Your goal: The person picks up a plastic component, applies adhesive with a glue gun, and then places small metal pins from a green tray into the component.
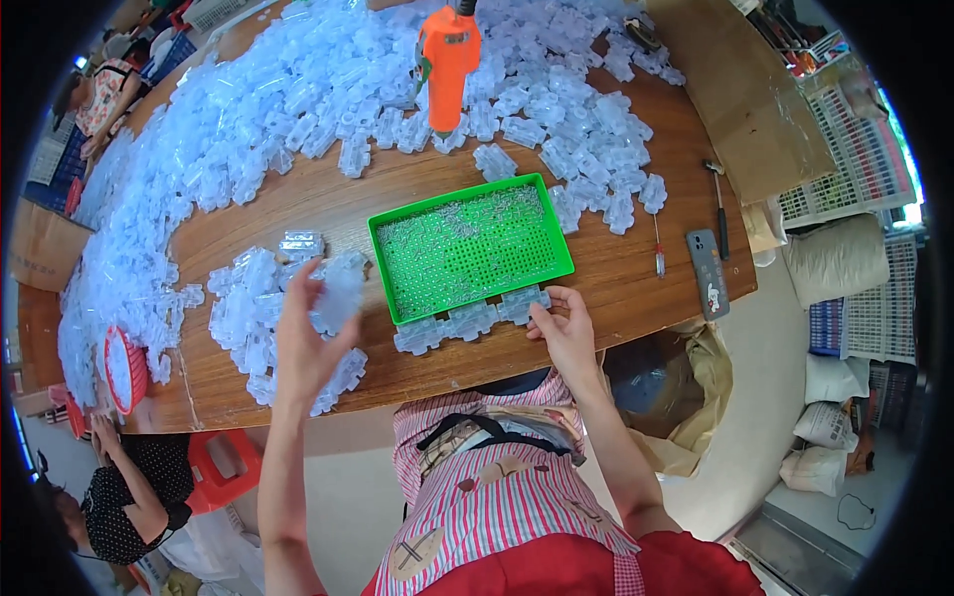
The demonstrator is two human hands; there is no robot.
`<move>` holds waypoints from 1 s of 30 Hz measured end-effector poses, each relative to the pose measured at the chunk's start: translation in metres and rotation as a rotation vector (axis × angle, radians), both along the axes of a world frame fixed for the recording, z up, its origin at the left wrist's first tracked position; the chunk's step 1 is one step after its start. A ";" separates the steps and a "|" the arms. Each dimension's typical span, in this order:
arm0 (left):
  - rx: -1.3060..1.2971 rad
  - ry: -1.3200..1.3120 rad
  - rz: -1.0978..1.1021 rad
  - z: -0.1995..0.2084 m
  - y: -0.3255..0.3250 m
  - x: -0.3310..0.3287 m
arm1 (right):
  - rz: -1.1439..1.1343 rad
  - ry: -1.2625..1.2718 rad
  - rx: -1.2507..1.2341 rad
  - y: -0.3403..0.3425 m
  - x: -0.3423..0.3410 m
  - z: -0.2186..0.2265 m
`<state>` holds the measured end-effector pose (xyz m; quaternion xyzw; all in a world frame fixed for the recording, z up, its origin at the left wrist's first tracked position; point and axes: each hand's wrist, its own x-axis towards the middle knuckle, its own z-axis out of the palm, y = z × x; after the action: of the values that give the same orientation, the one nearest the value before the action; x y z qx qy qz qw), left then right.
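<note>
A green perforated tray (472,248) holding many small metal pins lies on the wooden table in front of me. Along its near edge sits a row of clear plastic pieces (470,320). My right hand (568,333) pinches the end of the rightmost clear plastic piece (522,304), thumb and fingertips together. To the left of the tray, my left hand (316,336) curls round a blurred clear plastic piece (341,291), above a small heap of similar pieces (241,310). Motion blur hides exactly how the left fingers meet it.
A big pile of clear plastic pieces (268,109) spreads over the far and left table. An orange electric screwdriver (447,74) hangs beyond the tray. To the right lie a phone (708,273), a small screwdriver (659,260) and a hammer (719,209). A red basket (139,370) and co-workers are leftward.
</note>
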<state>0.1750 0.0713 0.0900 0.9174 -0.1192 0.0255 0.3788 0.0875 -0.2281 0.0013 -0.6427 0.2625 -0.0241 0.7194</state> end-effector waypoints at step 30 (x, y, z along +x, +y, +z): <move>0.162 0.000 0.032 -0.036 -0.078 -0.060 | -0.040 0.044 -0.382 -0.053 0.003 -0.002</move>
<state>0.1155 -0.0072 0.0537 0.9468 -0.1063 0.0217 0.3031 0.0903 -0.2812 -0.0006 -0.7626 0.2815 -0.0738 0.5777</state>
